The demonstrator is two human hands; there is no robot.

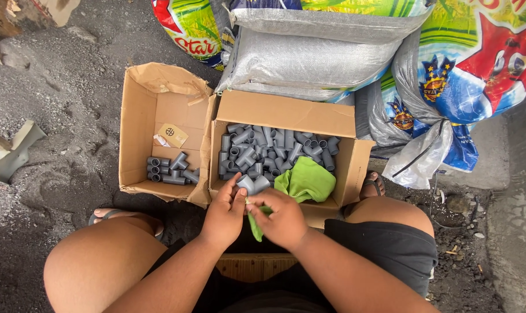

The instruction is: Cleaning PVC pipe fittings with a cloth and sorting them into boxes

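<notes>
1. Left hand (223, 215): fingers closed around a grey plastic tee fitting (252, 184), gripping it from the left side and from below.
2. Right hand (283, 219): fingers clenched on a green cloth (307, 181), pressing a fold of it against the lower side of the fitting.
3. Position of the fitting: it sits at the fingertips of both hands, just above the near wall of the right cardboard box (286, 111), directly in front of the person's lap.
4. Axis: the main run of the fitting lies roughly left to right, tilted slightly, with its open ends facing up and away from the camera. The left hand is the nearer and carries it; the right hand contacts it only through the cloth.
5. Cloth: its free end drapes into the right box over the heap of grey fittings (274, 149).
6. Left cardboard box (136, 116): holds a small group of fittings (171, 169) near its front wall.
7. Woven sacks (315, 55) stand behind both boxes.
</notes>
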